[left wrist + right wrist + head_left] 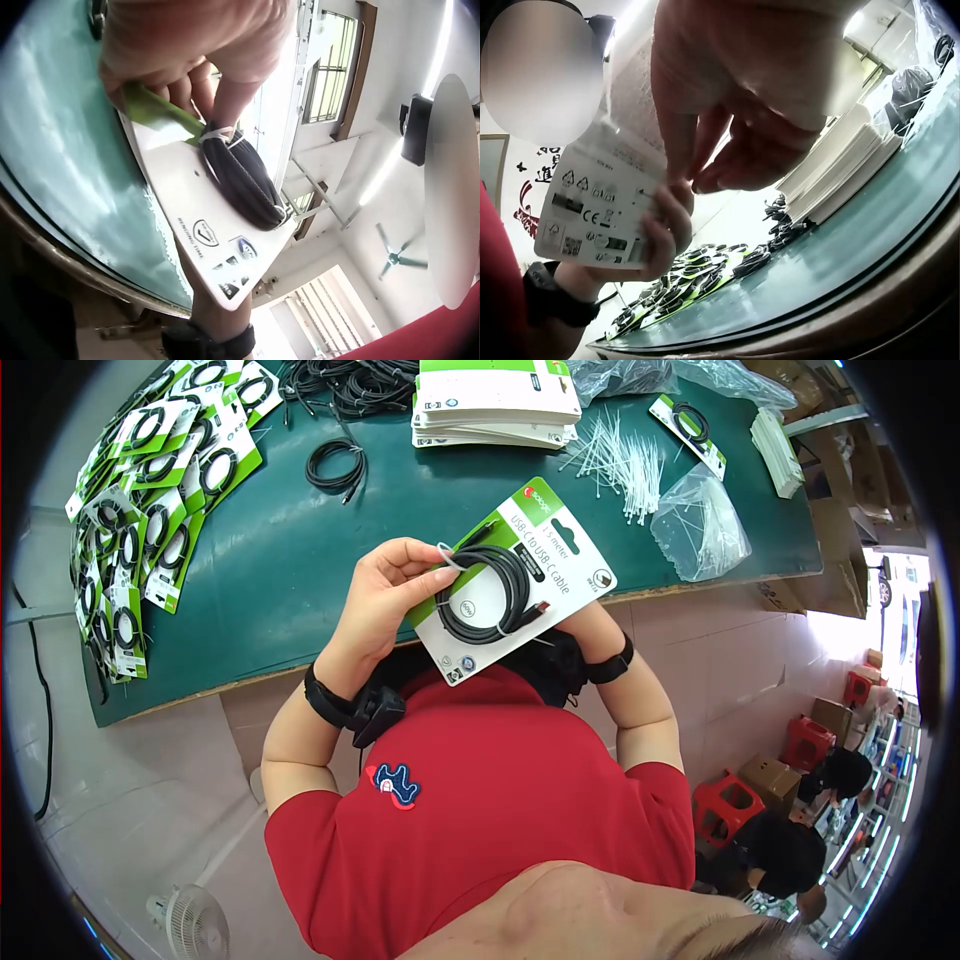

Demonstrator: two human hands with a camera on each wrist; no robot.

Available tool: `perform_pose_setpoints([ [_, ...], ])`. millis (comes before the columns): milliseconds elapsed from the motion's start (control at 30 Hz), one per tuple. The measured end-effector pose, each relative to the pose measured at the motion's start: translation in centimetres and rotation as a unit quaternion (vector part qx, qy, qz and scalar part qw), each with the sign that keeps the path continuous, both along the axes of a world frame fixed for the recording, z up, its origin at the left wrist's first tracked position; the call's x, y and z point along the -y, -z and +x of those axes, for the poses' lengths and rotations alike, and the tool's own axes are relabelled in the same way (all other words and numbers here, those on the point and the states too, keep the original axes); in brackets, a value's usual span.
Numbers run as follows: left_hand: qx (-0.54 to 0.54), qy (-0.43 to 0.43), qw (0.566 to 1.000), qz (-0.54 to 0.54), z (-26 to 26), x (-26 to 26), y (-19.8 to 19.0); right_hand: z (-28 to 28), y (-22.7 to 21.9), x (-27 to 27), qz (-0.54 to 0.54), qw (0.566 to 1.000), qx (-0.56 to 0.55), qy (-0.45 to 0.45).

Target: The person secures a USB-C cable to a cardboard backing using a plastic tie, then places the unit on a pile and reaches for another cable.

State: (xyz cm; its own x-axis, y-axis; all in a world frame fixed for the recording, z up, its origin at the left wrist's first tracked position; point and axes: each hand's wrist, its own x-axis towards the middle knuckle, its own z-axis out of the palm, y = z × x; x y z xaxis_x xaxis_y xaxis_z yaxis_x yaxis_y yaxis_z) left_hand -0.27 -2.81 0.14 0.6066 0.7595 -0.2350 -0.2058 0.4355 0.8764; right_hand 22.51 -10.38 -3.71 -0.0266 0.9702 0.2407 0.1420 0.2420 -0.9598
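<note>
A white and green printed card (577, 572) with a coiled black cable (516, 585) on its front is held tilted above the table's near edge. Thin white ties loop round the coil. My left hand (393, 592) grips the card's left edge, its thumb on the coil by a tie, as the left wrist view also shows at the coil (240, 176). Behind the card is my right hand (592, 628), mostly hidden in the head view. In the right wrist view my right hand's (742, 97) fingertips meet close to the card's back (600, 202); anything between them is hidden.
Carded cables (150, 520) lie heaped on the table's left. At the back are loose black cables (350, 390), a coil (336, 465) and a stack of cards (495, 405). White ties (625, 465), a plastic bag (700, 525) and another carded cable (688, 435) lie to the right.
</note>
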Motion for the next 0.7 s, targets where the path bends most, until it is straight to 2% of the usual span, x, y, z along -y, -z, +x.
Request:
perform_pose_setpoints([
  [67,0.018,-0.007,1.000,0.002,0.4,-0.1,-0.1,-0.5,0.3,-0.3,-0.089,0.972,-0.212,-0.051],
  [233,0.032,0.006,0.999,-0.014,0.2,-0.4,-0.3,-0.9,-0.3,-0.5,-0.078,0.980,-0.179,-0.039],
  [333,0.035,0.015,0.998,-0.046,0.0,-0.6,-0.2,-0.5,0.3,-0.9,0.015,0.999,0.018,-0.023],
  [367,0.034,0.016,0.998,-0.047,-0.2,-0.7,-0.2,-0.4,0.6,-1.0,0.015,0.999,0.018,-0.023],
  [467,0.019,0.009,0.999,-0.034,-0.4,-1.1,-0.2,0.2,1.2,-1.4,0.049,0.986,0.160,0.020],
  [600,0.035,-0.019,0.999,-0.027,0.3,-0.5,0.1,0.3,0.3,-1.3,0.043,0.996,0.080,-0.002],
  [633,0.035,-0.018,0.999,-0.026,0.4,-0.5,0.0,0.2,0.3,-1.3,0.044,0.996,0.079,-0.002],
  [700,0.042,0.001,0.997,-0.057,0.5,-0.7,-0.5,0.0,0.4,-1.4,0.010,1.000,0.006,-0.017],
])
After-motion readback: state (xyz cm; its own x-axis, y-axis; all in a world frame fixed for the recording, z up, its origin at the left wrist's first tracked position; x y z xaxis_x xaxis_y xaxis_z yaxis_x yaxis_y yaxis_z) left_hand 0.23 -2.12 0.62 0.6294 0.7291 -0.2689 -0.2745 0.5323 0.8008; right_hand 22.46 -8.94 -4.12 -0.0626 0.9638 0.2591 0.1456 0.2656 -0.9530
